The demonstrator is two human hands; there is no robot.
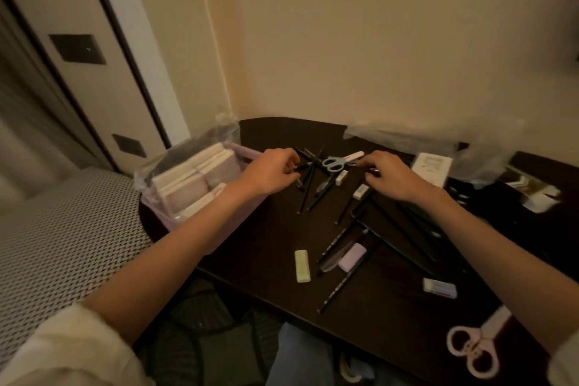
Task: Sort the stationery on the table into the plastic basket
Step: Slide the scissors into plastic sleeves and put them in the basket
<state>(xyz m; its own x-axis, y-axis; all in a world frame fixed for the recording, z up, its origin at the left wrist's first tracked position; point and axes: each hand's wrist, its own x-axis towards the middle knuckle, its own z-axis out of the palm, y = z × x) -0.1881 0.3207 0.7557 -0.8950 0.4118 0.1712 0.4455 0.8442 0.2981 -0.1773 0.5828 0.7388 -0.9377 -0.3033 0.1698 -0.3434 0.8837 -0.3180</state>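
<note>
Both hands work the far pencil cluster [308, 185]. Left hand [272, 173] has its fingers curled, pinching a dark pencil end; the plastic basket [247, 153] is just beside it on its left. Right hand [388, 175] is curled over pens near the blue scissors [333, 163]; grip there unclear. Pencils' long axes run near-to-far, so the left hand is judged better placed to carry into the basket.

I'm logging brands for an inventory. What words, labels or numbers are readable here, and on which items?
None can be read.
White card by the right hand: dark printed lines, too blurred to read.
Black pencils: pale marks along the barrels, too small to read.
White eraser near the table edge: sleeve shows no legible print.
</note>
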